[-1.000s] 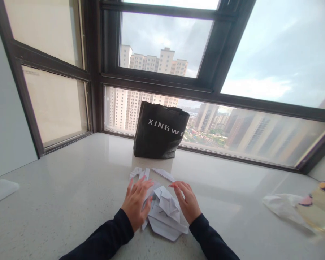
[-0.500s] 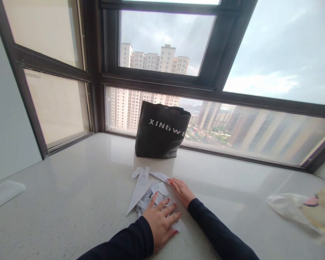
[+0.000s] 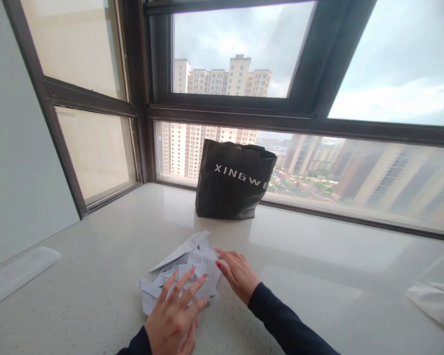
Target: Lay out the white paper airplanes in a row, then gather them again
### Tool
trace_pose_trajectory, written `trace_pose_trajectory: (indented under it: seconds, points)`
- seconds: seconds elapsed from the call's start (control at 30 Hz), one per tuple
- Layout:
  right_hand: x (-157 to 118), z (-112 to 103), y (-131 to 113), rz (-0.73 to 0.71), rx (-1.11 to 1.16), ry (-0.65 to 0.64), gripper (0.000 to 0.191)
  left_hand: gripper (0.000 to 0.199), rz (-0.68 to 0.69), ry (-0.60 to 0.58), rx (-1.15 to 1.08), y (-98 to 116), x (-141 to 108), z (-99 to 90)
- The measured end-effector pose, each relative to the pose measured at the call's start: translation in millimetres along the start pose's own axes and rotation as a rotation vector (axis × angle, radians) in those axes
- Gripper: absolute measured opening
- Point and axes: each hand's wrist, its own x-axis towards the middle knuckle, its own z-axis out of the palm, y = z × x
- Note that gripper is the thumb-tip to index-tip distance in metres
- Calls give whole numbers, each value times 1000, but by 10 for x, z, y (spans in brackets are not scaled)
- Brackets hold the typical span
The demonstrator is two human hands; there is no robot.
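A loose heap of folded white paper pieces [image 3: 187, 261] lies on the pale speckled sill, with one long pointed piece along its far left side. My left hand [image 3: 177, 315] is over the near side of the heap, palm down and fingers spread, its fingertips on the papers. At the heap's right edge is my right hand [image 3: 237, 273], its fingers stretched toward the papers and touching or nearly touching them. Neither hand grips a piece. Part of the heap is hidden under my left hand.
Behind the heap a black bag [image 3: 235, 182] with white lettering stands upright by the window. A whitish flat object [image 3: 22, 276] lies at the left edge. Crumpled white material [image 3: 434, 301] lies at the far right. Dark window frames [image 3: 318, 108] border the sill [image 3: 318, 276].
The papers have been pushed together into a more compact heap. My left hand has shifted left and my right hand nearer along the heap's side. The camera view has turned slightly left.
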Motion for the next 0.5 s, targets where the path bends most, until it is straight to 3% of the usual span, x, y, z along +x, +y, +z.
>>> trace_pose_trajectory:
  seconds: [0.1,0.2,0.37,0.5]
  points:
    - [73,128,-57,33,-99,53,56,45,-136,64,126,-63,-129,90]
    - [7,269,-151,17,-125,75,59,48,-273,24,184,-178,-260,197]
    - [-41,330,-107,21,-32,89,51,54,-327,-66,162,-317,-318,219]
    - [147,345,46,163,51,107,49,53,-323,-35,161,-232,-221,134]
